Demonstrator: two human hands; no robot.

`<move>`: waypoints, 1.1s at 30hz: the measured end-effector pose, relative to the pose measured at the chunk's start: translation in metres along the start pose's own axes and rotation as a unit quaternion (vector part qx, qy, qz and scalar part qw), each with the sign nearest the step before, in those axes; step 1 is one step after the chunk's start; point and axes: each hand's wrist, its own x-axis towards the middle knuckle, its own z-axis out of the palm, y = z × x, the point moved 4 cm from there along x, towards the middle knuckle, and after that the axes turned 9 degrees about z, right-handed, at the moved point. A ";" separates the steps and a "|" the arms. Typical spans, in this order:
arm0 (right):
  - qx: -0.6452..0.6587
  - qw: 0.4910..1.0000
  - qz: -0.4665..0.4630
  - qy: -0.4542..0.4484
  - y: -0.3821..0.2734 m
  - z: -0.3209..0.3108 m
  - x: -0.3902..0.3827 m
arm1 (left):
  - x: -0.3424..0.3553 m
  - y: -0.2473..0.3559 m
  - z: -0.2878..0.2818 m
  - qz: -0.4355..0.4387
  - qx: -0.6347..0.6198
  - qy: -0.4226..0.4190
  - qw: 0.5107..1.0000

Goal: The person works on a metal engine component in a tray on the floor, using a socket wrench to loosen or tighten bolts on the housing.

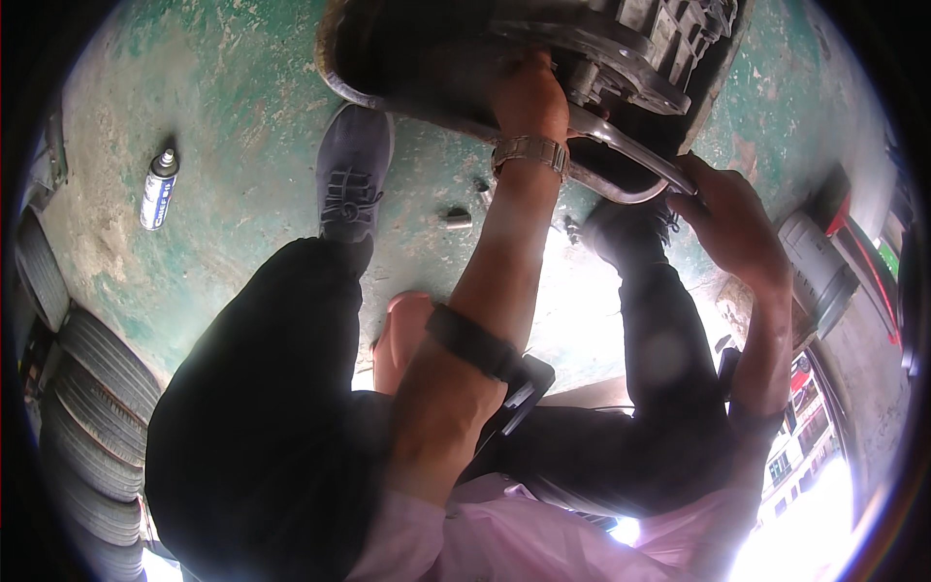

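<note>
A grey cast-metal assembly (669, 48), which looks like a gearbox or engine part, sits in a dark tray (335, 70) with a worn pale rim. My left hand (531, 97) reaches over the rim against the assembly's underside; its fingers are hidden there. From beside that hand a shiny metal bar (630, 147), like a wrench handle, slants down to the right across the tray's corner. My right hand (727, 215) is closed on the bar's outer end, thumb below and fingers on top. What the bar's inner end fits onto cannot be made out.
Metal sockets (458, 219) lie on the worn green floor between my shoes. A spray can (159, 190) stands to the left. Stacked tyres (97, 427) line the left edge. A grey bucket (818, 267) is at right, and a pinkish plastic stool (400, 335) shows under me.
</note>
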 end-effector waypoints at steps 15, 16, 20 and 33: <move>0.034 0.998 0.030 -0.031 0.027 0.039 0.038 | -0.008 0.009 -0.001 -0.150 -0.077 -0.049 0.985; 0.041 0.999 0.005 -0.007 0.027 0.041 0.039 | -0.007 0.011 0.001 -0.086 -0.044 -0.017 0.995; 0.044 0.999 -0.022 0.017 0.042 0.066 0.057 | 0.001 0.009 0.001 0.047 0.057 -0.022 0.997; -0.045 0.995 -0.085 0.029 0.042 0.076 0.071 | 0.002 0.011 -0.006 0.112 0.104 -0.099 0.983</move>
